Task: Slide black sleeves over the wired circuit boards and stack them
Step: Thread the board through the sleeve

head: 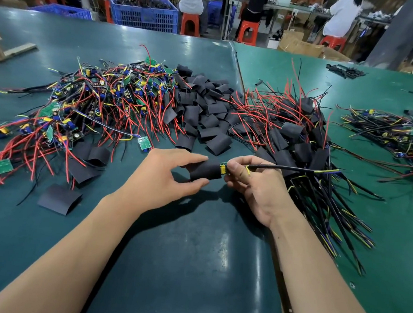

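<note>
In the middle of the frame, the left hand is pinching a black sleeve between its thumb and fingers. The right hand is pinching the end of a circuit board and its black wire, which is running off toward the right. Most of the board is sitting inside the sleeve, with only a small green and yellow bit poking out.

It looks like the sliding step is nearly done. Next, the board probably needs one more little push, and then it should go on the done pile at the right of the frame. Bare boards are waiting at the upper left, with loose sleeves lying beside them on the green table.
</note>
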